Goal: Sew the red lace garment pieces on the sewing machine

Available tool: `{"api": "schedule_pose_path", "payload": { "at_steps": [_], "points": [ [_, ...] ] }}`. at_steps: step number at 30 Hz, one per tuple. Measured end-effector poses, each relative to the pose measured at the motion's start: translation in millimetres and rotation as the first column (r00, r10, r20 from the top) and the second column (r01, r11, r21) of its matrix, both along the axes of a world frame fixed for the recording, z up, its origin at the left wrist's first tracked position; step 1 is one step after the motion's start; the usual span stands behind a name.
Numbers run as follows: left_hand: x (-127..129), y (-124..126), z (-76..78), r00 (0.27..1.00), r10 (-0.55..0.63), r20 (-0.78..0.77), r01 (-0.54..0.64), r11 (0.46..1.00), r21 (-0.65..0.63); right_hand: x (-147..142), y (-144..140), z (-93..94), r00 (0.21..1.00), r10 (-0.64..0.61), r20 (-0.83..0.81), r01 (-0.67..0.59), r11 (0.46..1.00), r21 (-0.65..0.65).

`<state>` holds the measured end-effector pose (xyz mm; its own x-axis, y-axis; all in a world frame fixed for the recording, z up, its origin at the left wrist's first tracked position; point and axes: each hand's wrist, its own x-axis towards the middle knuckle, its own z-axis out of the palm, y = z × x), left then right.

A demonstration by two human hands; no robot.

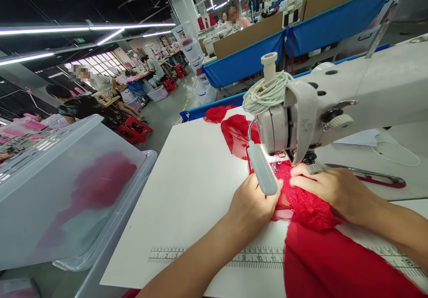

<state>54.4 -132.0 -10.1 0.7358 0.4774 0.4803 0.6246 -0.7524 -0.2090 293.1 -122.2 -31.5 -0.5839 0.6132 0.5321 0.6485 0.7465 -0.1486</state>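
Where the red lace fabric [309, 209] lies flat on the white table [197, 182], it runs lengthwise from the near edge away toward the needle of the sewing machine [334, 106], and more of the red cloth trails out beyond the machine head. The left hand [252, 204] presses its left edge with fingers flat behind the small lamp [262, 168]. The right hand [329, 186] lies flat on its right side, fingertips by the presser foot, neither hand pinching it; red-handled scissors [371, 176] lie just to the right.

The sewing machine [334, 106] stands on the table [194, 186]. The fabric [314, 244] lies before it, the plastic bin [67, 186] to its left, the scissors [371, 175] beneath its arm.
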Motion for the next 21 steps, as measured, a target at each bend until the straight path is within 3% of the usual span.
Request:
{"api": "schedule_pose_path", "payload": {
  "at_steps": [2, 8, 15, 21],
  "points": [
    [0, -1, -0.5, 0.999, -0.012, -0.033, 0.013, 1.000, 0.007, -3, 0, 4.1, 1.000, 0.013, 0.026, -0.014, 1.000, 0.013],
    [2, -1, -1.2, 0.999, -0.039, 0.007, 0.039, 0.997, 0.068, -8, -3, 10.0, 0.998, 0.059, 0.021, -0.055, 0.988, -0.145],
    [2, 0, -3.1, 0.999, -0.028, -0.024, 0.029, 0.997, 0.078, -12, -2, 4.4, 1.000, 0.023, 0.011, -0.023, 0.999, -0.036],
    [4, -4, -5.4, 0.999, -0.009, -0.043, 0.012, 0.996, 0.086, -6, -4, 5.6, 0.995, 0.098, -0.023, -0.096, 0.993, 0.074]
  ]
}}
